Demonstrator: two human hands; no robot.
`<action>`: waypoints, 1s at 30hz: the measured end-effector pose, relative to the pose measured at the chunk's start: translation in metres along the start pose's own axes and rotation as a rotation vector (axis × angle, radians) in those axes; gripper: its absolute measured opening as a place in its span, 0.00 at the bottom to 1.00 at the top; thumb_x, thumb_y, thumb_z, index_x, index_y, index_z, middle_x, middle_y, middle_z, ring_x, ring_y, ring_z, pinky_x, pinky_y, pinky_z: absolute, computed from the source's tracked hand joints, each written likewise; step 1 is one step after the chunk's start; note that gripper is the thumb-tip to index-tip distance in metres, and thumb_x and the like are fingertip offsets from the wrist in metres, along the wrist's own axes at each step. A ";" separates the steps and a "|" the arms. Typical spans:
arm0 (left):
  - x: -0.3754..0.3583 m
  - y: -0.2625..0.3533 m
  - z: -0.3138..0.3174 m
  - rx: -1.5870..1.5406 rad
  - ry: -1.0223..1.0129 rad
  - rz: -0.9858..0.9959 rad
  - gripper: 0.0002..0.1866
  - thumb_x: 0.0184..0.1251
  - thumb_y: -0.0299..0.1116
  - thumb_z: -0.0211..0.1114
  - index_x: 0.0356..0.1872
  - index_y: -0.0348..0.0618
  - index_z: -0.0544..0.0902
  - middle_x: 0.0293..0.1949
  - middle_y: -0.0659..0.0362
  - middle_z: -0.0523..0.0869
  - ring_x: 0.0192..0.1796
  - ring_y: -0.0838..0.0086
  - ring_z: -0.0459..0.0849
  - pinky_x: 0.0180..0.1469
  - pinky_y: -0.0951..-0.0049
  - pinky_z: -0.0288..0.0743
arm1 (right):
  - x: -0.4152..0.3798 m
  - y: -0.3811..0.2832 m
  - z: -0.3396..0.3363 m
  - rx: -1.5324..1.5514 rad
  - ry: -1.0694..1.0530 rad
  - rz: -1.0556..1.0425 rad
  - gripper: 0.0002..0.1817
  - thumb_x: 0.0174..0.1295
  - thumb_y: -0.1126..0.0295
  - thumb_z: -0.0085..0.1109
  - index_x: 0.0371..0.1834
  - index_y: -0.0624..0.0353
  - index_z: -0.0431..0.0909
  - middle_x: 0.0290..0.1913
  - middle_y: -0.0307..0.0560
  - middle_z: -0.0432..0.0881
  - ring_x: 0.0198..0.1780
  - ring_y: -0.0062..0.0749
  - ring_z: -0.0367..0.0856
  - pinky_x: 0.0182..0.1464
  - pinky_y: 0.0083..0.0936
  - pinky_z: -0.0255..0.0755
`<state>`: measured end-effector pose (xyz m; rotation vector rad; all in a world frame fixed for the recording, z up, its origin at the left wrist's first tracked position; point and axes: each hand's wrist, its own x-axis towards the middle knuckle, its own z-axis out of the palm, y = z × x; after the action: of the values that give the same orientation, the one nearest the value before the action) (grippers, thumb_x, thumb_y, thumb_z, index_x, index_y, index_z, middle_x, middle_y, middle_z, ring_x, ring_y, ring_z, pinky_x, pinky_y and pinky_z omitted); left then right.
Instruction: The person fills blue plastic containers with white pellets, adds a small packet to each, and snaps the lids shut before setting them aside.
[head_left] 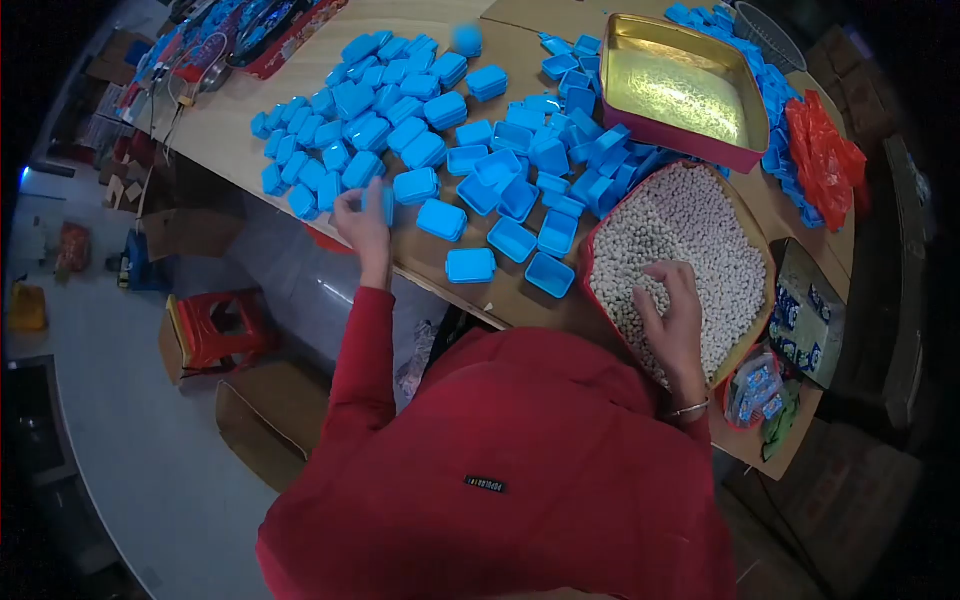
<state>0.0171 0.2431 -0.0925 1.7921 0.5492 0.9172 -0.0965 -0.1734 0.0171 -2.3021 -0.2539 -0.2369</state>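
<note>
My left hand (362, 222) is at the near edge of the blue box pile, fingers closed at a small blue plastic box (388, 204), slightly blurred. My right hand (680, 312) is over a red-sided tin (768, 290) of small white beads (700, 220). Its thumb and fingers are curved and apart, at the surface of the beads, with beads visible between them. Several closed blue boxes (425, 150) lie near my left hand. Open blue box halves (512, 240) are heaped between my hands. One blurred blue piece (467, 40) shows at the pile's far side.
A gold-lined rectangular tin (680, 90) stands at the back, beside more blue pieces (775, 110) and a red plastic bag (825, 150). To the right is a dark open box (808, 315) with packets. A red stool (225, 330) and a cardboard box (265, 420) are on the floor at left.
</note>
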 end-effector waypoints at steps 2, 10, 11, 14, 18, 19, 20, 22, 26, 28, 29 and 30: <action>0.008 0.001 0.004 -0.048 0.003 -0.011 0.18 0.63 0.42 0.70 0.35 0.36 0.77 0.31 0.62 0.77 0.34 0.79 0.73 0.37 0.76 0.69 | -0.003 0.000 -0.004 -0.037 0.023 0.027 0.12 0.57 0.78 0.62 0.44 0.64 0.76 0.45 0.53 0.74 0.50 0.48 0.76 0.52 0.33 0.70; -0.041 0.063 -0.008 0.392 -0.638 0.860 0.23 0.53 0.48 0.71 0.49 0.52 0.84 0.67 0.52 0.69 0.71 0.48 0.58 0.71 0.50 0.50 | -0.005 -0.003 -0.003 -0.088 0.073 -0.046 0.12 0.55 0.79 0.62 0.43 0.63 0.76 0.44 0.52 0.75 0.48 0.49 0.75 0.49 0.35 0.70; -0.037 0.060 -0.005 0.374 -0.624 0.805 0.19 0.55 0.46 0.70 0.46 0.52 0.85 0.66 0.53 0.70 0.71 0.49 0.58 0.70 0.51 0.50 | -0.002 -0.005 0.000 -0.084 0.061 -0.067 0.12 0.55 0.79 0.62 0.43 0.63 0.76 0.44 0.52 0.75 0.47 0.49 0.75 0.49 0.35 0.71; -0.018 0.056 0.001 0.381 -0.579 0.824 0.16 0.58 0.41 0.67 0.47 0.50 0.85 0.66 0.54 0.70 0.71 0.51 0.59 0.70 0.51 0.50 | 0.003 -0.012 0.001 -0.114 0.063 -0.096 0.11 0.55 0.79 0.63 0.42 0.63 0.76 0.43 0.52 0.75 0.47 0.48 0.75 0.48 0.35 0.71; -0.005 0.089 0.010 0.390 -0.624 0.886 0.13 0.59 0.34 0.67 0.46 0.46 0.83 0.57 0.53 0.78 0.62 0.55 0.71 0.64 0.55 0.61 | -0.002 -0.006 -0.006 -0.148 0.084 -0.058 0.11 0.54 0.79 0.63 0.41 0.62 0.76 0.43 0.52 0.75 0.47 0.48 0.75 0.47 0.35 0.71; -0.002 0.100 0.017 0.384 -0.705 0.860 0.13 0.59 0.33 0.67 0.45 0.45 0.83 0.54 0.53 0.79 0.59 0.55 0.73 0.62 0.56 0.64 | -0.003 -0.002 -0.008 -0.153 0.088 -0.063 0.11 0.54 0.80 0.63 0.41 0.62 0.76 0.43 0.52 0.75 0.47 0.48 0.75 0.47 0.36 0.71; 0.000 0.108 0.026 0.376 -0.786 0.834 0.12 0.59 0.31 0.67 0.44 0.44 0.83 0.51 0.52 0.81 0.56 0.56 0.76 0.59 0.57 0.68 | -0.003 0.000 -0.008 -0.157 0.082 -0.052 0.11 0.54 0.80 0.63 0.41 0.62 0.76 0.43 0.52 0.75 0.47 0.48 0.75 0.48 0.36 0.71; 0.000 0.119 0.052 0.395 -0.782 0.837 0.12 0.58 0.30 0.67 0.43 0.43 0.82 0.46 0.51 0.81 0.51 0.55 0.78 0.54 0.58 0.71 | -0.003 0.002 -0.013 -0.166 0.072 -0.028 0.11 0.54 0.80 0.63 0.41 0.62 0.77 0.43 0.52 0.75 0.47 0.48 0.75 0.48 0.35 0.71; 0.029 0.112 0.112 0.474 -0.908 0.903 0.09 0.57 0.26 0.62 0.40 0.41 0.81 0.40 0.47 0.82 0.47 0.51 0.80 0.48 0.55 0.75 | -0.003 0.005 -0.023 -0.168 0.110 -0.029 0.10 0.55 0.80 0.63 0.40 0.62 0.78 0.42 0.52 0.75 0.47 0.48 0.75 0.48 0.36 0.71; 0.048 0.113 0.138 0.707 -1.157 0.864 0.07 0.59 0.24 0.57 0.38 0.38 0.79 0.39 0.44 0.82 0.47 0.50 0.81 0.48 0.55 0.75 | -0.009 0.010 -0.028 -0.191 0.125 0.001 0.10 0.55 0.80 0.62 0.40 0.62 0.78 0.42 0.52 0.75 0.47 0.48 0.75 0.48 0.36 0.71; 0.051 0.109 0.144 0.724 -1.189 0.874 0.08 0.58 0.24 0.57 0.38 0.38 0.79 0.39 0.44 0.82 0.47 0.49 0.81 0.48 0.54 0.76 | -0.013 0.012 -0.031 -0.194 0.134 0.013 0.09 0.55 0.80 0.62 0.40 0.63 0.78 0.42 0.52 0.75 0.46 0.48 0.75 0.48 0.36 0.71; 0.052 0.099 0.151 0.737 -1.224 0.888 0.08 0.58 0.24 0.56 0.39 0.38 0.79 0.40 0.44 0.83 0.48 0.49 0.81 0.47 0.54 0.76 | -0.015 0.014 -0.033 -0.201 0.146 0.030 0.09 0.55 0.79 0.62 0.40 0.63 0.78 0.42 0.52 0.75 0.46 0.48 0.75 0.48 0.36 0.71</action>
<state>0.1641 0.1553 -0.0150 2.8772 -0.8724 -0.0774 -0.1099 -0.2091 0.0258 -2.4702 -0.1259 -0.4308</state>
